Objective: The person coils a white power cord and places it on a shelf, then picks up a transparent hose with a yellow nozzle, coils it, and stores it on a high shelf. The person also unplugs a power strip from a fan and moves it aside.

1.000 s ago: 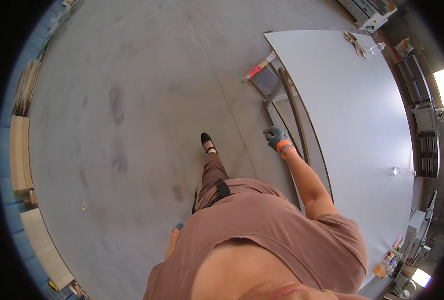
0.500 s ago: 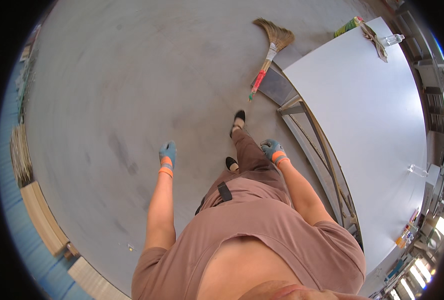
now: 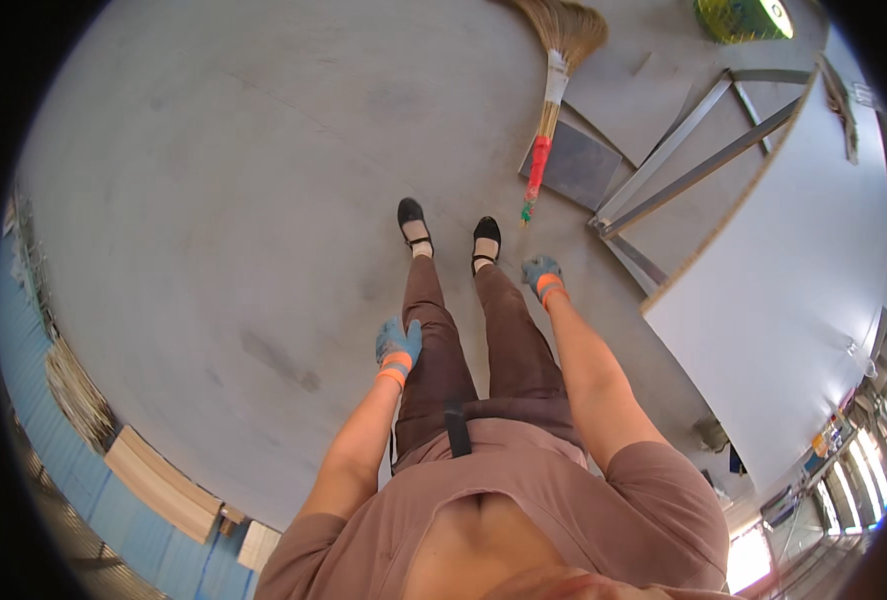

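Observation:
My left hand (image 3: 399, 343), in a blue-grey work glove with an orange cuff, hangs beside my left thigh. Its thumb stands apart from the fingers and it holds nothing. Out ahead of my right thigh is my right hand (image 3: 543, 272), gloved the same way, loosely bent and open, with nothing visible in it. A straw broom (image 3: 543, 150) lies on the floor past my feet, its red-wrapped handle end towards me and its bristles away. The right hand is the one nearer to that handle, and a stretch of floor separates them.
To the right stands a large white-topped table (image 3: 779, 290) on a metal frame (image 3: 704, 190), with a cloth (image 3: 841, 110) at its far edge. A grey flat panel (image 3: 574, 165) lies by the broom. Behind is a green-yellow round container (image 3: 739, 18). Stacked boards (image 3: 159, 480) line the left.
I have stepped forward, and both feet now show side by side. The broom appears closer. My left hand has come in towards my thigh; my right hand remains out in front.

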`<state>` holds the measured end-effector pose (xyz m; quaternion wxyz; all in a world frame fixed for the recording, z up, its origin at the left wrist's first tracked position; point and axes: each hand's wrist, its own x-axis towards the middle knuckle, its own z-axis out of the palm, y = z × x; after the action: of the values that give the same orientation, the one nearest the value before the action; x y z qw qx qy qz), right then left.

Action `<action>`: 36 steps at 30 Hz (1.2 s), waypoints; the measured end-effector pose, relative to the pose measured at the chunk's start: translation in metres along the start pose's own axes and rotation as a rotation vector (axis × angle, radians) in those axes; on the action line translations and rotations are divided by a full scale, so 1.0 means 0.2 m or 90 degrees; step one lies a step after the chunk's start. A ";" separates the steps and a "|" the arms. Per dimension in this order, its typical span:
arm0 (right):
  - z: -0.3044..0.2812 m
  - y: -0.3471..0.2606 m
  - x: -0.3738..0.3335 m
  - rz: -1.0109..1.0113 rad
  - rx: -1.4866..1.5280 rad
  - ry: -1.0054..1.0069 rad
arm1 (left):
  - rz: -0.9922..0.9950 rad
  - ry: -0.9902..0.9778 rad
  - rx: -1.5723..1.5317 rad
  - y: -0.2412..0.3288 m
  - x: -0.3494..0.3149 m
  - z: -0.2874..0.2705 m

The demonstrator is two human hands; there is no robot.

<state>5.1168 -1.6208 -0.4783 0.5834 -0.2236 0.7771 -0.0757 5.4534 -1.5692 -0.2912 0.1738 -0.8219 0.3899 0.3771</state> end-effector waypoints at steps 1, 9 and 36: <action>0.02 -0.01 0.13 0.002 -0.008 0.015 | 0.009 -0.010 0.035 0.07 0.13 -0.01; 0.19 -0.37 0.88 0.084 -0.188 0.189 | 0.164 0.060 0.166 0.30 0.73 -0.05; -0.09 -1.59 0.08 0.045 0.412 0.066 | 0.237 0.062 0.137 0.50 0.97 -0.37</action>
<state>5.1794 -1.9137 -0.3667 0.5864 0.0047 0.7484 -0.3099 5.4926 -1.7744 -0.3882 0.1691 -0.7297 0.5807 0.3190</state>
